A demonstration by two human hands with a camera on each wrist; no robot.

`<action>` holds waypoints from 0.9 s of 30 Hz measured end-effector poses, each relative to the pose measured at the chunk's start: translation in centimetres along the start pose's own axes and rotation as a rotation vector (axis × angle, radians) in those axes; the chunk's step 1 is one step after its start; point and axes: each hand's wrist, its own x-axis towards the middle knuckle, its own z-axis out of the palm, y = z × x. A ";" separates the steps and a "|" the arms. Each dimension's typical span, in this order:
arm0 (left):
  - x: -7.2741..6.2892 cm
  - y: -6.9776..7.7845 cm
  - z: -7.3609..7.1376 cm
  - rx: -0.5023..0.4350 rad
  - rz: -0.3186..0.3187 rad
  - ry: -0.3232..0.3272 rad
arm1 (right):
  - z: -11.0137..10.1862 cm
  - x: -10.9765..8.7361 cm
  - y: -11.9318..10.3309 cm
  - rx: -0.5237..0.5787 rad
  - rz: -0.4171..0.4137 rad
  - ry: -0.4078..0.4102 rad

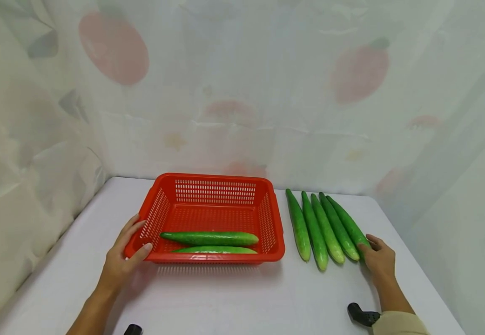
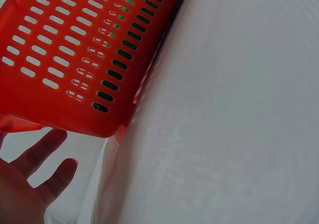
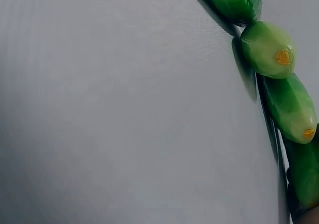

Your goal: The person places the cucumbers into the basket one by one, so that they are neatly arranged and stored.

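Note:
My left hand (image 1: 121,260) rests at the left side of a red plastic basket (image 1: 213,258), its fingers spread along the rim and the thumb near the front corner. In the left wrist view, a fingertip meets the edge of the slotted basket wall (image 2: 55,55). Two green cucumbers lie in the basket: one cucumber (image 1: 209,238) is in full view, and the front rim partly hides the other cucumber (image 1: 217,250). On the right, my right hand (image 1: 380,260) grips the near end of the rightmost cucumber (image 1: 347,218) between thumb and fingers.
Several more cucumbers (image 1: 318,232) lie side by side, right of the basket, on the white-covered table (image 1: 242,298). A printed sheet (image 1: 242,83) hangs behind the table and along its sides. Black device parts (image 1: 361,316) show near both wrists.

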 end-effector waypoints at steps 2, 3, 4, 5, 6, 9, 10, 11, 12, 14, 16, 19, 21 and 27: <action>0.0 0.0 0.0 -0.001 -0.003 -0.001 | 0.0 0.0 0.0 0.013 -0.002 0.026; 0.0 0.0 0.0 0.003 -0.003 -0.001 | 0.0 0.0 0.0 0.019 -0.004 0.037; 0.0 0.0 0.0 0.006 -0.003 -0.001 | 0.0 0.0 0.1 0.025 -0.007 0.047; 0.0 0.0 0.0 0.009 -0.004 -0.001 | 0.0 0.0 0.1 0.034 -0.006 0.057; 0.0 0.0 0.0 0.011 -0.005 -0.001 | -0.1 0.0 0.1 0.039 -0.005 0.068; 0.0 0.1 0.0 0.013 -0.005 -0.002 | -0.2 0.0 0.3 0.058 0.009 0.092; 0.0 0.1 0.0 0.013 -0.004 -0.002 | -0.2 0.0 0.3 0.067 0.015 0.097; 0.0 0.1 0.0 0.013 -0.003 -0.002 | -0.3 0.0 0.4 0.073 0.022 0.101; 0.0 0.2 0.0 0.014 -0.001 -0.002 | -0.4 0.0 0.4 0.077 0.026 0.104; 0.0 0.2 0.0 0.016 0.005 0.000 | -0.5 -0.1 0.3 0.090 0.036 0.105; 0.0 0.3 0.0 0.015 0.011 0.003 | -0.7 -0.2 0.2 0.104 0.041 0.108; 0.0 0.2 0.1 0.010 0.017 0.005 | -1.1 -0.3 -0.1 0.119 0.052 0.112; 0.0 0.2 0.1 0.009 0.018 0.003 | -1.3 -0.5 -0.2 0.127 0.062 0.115; 0.0 0.3 0.0 0.006 0.017 -0.001 | -1.9 -0.6 -0.8 0.151 0.067 0.122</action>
